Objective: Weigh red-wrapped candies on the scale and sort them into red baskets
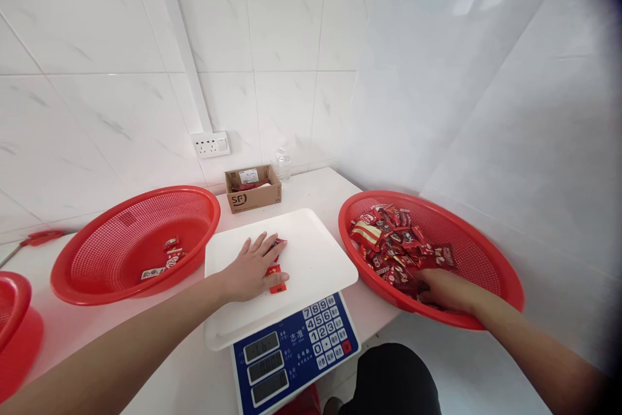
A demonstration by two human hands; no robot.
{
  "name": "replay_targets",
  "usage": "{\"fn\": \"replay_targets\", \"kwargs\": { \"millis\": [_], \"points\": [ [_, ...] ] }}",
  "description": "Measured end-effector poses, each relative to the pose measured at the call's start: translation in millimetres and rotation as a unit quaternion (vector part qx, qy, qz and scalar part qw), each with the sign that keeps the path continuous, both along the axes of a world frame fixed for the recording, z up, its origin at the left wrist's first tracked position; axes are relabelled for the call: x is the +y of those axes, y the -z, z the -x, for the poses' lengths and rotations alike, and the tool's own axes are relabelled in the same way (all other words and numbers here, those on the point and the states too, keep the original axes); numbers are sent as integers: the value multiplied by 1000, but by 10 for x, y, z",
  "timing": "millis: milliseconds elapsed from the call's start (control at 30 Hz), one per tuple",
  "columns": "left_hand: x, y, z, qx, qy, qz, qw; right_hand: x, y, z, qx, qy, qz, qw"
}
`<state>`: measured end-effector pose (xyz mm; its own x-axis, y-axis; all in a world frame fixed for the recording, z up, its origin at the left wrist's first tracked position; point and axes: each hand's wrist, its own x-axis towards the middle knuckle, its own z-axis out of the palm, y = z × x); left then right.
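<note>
- The left hand was bare, with no glove, ring or watch showing.
- The right hand was likewise bare.
- Both forearms behind the hands were sleeveless.
- Below them, dark clothing, perhaps trousers, showed.

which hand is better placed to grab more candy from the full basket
Right, most likely. The right hand is already in the candy in the right basket, while the left hand rests on packets on the scale tray.
</note>
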<state>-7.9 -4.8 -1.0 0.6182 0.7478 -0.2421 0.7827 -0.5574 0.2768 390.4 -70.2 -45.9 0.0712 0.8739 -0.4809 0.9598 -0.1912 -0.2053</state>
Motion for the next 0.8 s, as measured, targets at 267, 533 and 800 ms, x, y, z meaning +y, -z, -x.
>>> {"fn": "replay_targets", "kwargs": {
  "millis": [267, 533, 800],
  "points": [
    [16, 98, -8, -38, -29, -19, 999, 54, 126, -124, -18, 19, -86, 996],
    [58, 105, 213, -27, -55, -23, 998, 109, 157, -137, -43, 16, -146, 988],
    [8, 116, 274, -43, -69, -47, 996, 93, 115, -110, -66, 17, -161, 985]
  ]
}}
